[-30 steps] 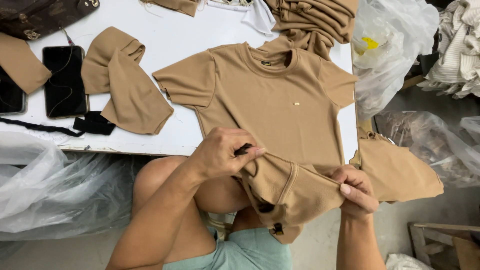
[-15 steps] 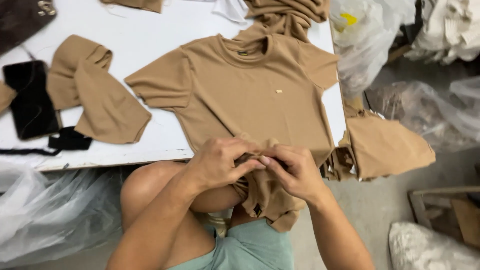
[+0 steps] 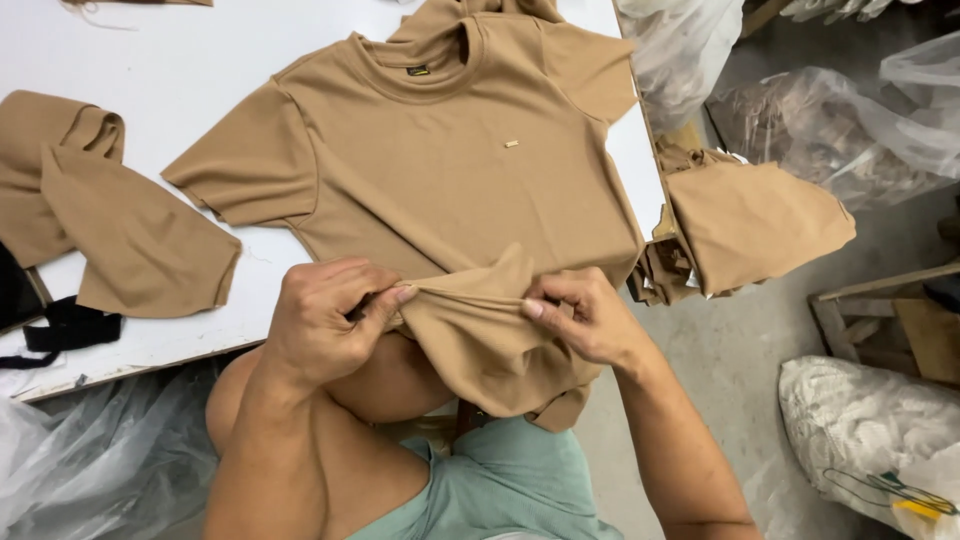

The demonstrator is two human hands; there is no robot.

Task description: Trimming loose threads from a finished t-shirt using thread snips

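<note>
While the tan t-shirt (image 3: 450, 170) lies face up on the white tabletop (image 3: 150, 60), collar away from the person, its bottom hem hangs over the near edge and is bunched up between both hands. Left hand (image 3: 325, 315) is closed, thumb and fingers pinching a fold of the hem; right hand (image 3: 585, 315) is likewise closed on the cloth just beside it, fingertips pressing into the gathered fabric. Hands close together, the fold pulled taut between them, above the person's bare knee and pale green shorts (image 3: 510, 480). Cloth reads as a soft, light knit: it drapes, wrinkles readily, no stiffness, likely a little stretch. Judged not slippery or fragile; a pinch at the stitched hem or a side seam should hold best, since the loose body cloth would just gather. A small pale tag (image 3: 511, 143) sits on the chest. To the left, other tan garments (image 3: 120, 220) lie folded over on the tabletop, a black strap (image 3: 65, 325) near the edge. Right of the tabletop, more tan pieces (image 3: 750, 225) hang off the corner; clear plastic bags (image 3: 830, 120) behind them.
</note>
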